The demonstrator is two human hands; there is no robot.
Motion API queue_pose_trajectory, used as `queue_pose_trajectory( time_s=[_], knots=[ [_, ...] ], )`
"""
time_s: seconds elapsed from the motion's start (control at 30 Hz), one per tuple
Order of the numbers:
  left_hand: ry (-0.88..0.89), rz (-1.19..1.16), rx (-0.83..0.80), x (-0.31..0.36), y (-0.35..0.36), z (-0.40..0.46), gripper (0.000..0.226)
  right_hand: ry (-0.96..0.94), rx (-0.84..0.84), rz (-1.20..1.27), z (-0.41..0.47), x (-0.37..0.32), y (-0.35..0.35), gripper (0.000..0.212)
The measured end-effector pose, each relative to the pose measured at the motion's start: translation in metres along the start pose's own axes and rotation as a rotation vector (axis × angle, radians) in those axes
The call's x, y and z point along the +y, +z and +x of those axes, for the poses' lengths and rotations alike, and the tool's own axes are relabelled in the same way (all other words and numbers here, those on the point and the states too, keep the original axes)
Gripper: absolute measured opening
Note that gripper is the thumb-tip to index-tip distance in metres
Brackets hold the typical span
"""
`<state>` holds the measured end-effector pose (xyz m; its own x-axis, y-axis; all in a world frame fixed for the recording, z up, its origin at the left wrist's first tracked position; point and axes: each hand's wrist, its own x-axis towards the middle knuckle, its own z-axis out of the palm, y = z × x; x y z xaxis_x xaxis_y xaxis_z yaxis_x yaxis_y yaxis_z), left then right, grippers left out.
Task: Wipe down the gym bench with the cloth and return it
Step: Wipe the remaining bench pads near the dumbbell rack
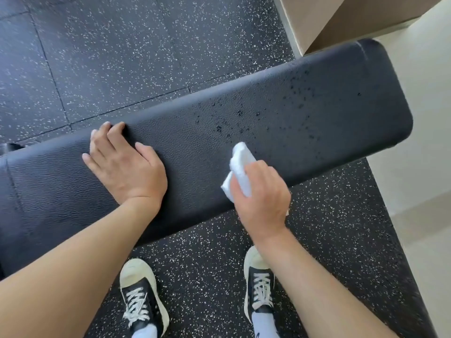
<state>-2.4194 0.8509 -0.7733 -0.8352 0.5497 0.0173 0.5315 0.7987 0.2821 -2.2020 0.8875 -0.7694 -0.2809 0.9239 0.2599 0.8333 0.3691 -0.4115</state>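
cloth (240,167): small, white, folded into a pad, gripped in the right hand (262,198) with the fingers curled over its rear half; the front half projects past the fingertips and sits on the near edge of the gym bench (305,106). judged light, soft and limp; it will take whatever shape the hand presses into it and will drag rather than slide on the textured vinyl. the present hold looks sound: a bunched pad under the palm gives pressure, whereas a corner pinch would let it flap.

left hand (124,164): fingers straight and spread, laid flat on the bench top to the left of the cloth, fingertips reaching the far edge. it grasps nothing; it appears to brace the person.

bench: black padded top, pebbled surface, stitched seam near each end. droplets (244,118) are scattered over the middle and right portion, beyond and to the right of the cloth. that area appears unwiped. padding judged firm but yielding; wet patches may be slick.

surroundings: speckled rubber floor (97,57), black-and-white shoes (142,296) below the bench, pale wall (419,118) at right.

risk: the cloth's return place is not in view.
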Motion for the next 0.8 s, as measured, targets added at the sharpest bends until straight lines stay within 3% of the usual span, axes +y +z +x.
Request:
queue_pose_trajectory(
  time_s=[0.1,0.2,0.37,0.47,0.53,0.73,0.8],
  knots=[
    [0.005,0.019,0.019,0.000,0.001,0.001,0.054,-0.204,-0.077,0.075,-0.037,-0.067,0.025,0.017],
    [0.008,0.017,0.031,0.001,0.002,0.003,0.057,-0.235,-0.097,0.141,-0.048,-0.096,0.039,0.021],
    [0.010,0.028,0.028,0.002,0.003,0.001,0.057,-0.370,-0.126,0.121,-0.022,-0.042,0.016,0.021],
    [0.023,0.034,0.024,0.001,0.004,0.001,0.056,-0.217,-0.031,0.061,0.015,0.007,0.001,0.014],
    [0.026,0.040,0.024,0.000,0.005,0.002,0.056,-0.124,-0.041,0.038,0.027,0.019,0.001,0.021],
    [0.017,0.044,0.027,0.001,0.006,0.003,0.056,-0.348,-0.074,0.071,0.082,-0.023,0.039,0.018],
    [0.016,0.041,0.024,0.002,0.007,0.003,0.057,-0.335,-0.107,0.085,0.124,-0.048,0.061,0.017]
  ],
)
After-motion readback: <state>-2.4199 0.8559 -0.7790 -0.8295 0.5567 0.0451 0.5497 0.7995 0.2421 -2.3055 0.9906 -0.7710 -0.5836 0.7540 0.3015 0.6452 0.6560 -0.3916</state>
